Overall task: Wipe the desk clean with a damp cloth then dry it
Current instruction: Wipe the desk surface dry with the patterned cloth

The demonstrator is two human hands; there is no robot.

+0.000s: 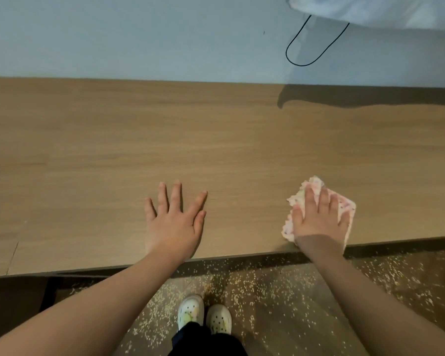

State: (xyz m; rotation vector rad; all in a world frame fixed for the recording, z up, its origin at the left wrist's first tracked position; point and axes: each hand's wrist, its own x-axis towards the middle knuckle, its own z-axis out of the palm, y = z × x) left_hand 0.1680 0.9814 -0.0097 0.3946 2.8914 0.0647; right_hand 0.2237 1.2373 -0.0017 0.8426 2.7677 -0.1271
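Cloth soft, limp: pin under palm | right hand flat, pressing it on surface | left hand splayed, empty

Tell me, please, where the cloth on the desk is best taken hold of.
Probably its far corner, pinched from above: the cloth lies flat near the front edge of the desk under the right hand, and that corner pokes out free past the fingertips.

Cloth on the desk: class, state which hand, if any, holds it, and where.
No hand grips it: the right hand presses flat on the middle of the cloth, fingers straight. The left hand rests on the desk.
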